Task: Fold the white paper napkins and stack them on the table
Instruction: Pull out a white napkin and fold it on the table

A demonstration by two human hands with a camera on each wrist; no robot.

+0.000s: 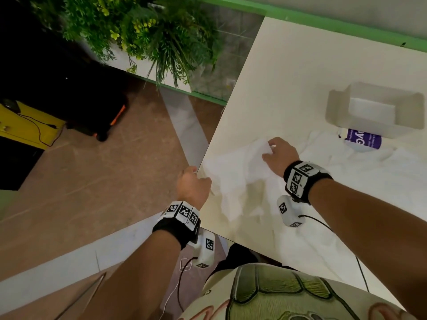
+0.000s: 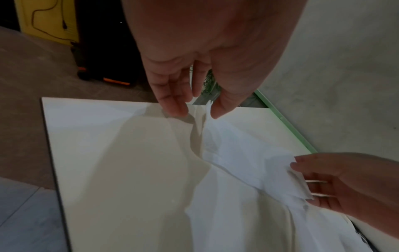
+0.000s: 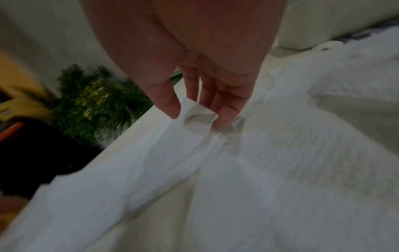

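Observation:
A white paper napkin [image 1: 233, 179] is stretched above the white table [image 1: 288, 72], near its left corner. My left hand [image 1: 203, 181] pinches one corner at the table's edge; in the left wrist view the thumb and fingers [image 2: 199, 110] close on the napkin's [image 2: 241, 153] tip. My right hand [image 1: 268, 148] pinches the opposite corner farther in on the table. The right wrist view shows that corner curled between thumb and fingers [image 3: 198, 116], the napkin [image 3: 172, 162] hanging down from them. More loose napkins [image 1: 346, 172] lie spread on the table under and to the right of my right hand.
A white open box [image 1: 374, 109] stands at the table's right. A purple-labelled packet [image 1: 362, 139] lies in front of it. Off the left edge are brown floor, a planter with green plants [image 1: 143, 35], and a black-and-orange case [image 1: 97, 107].

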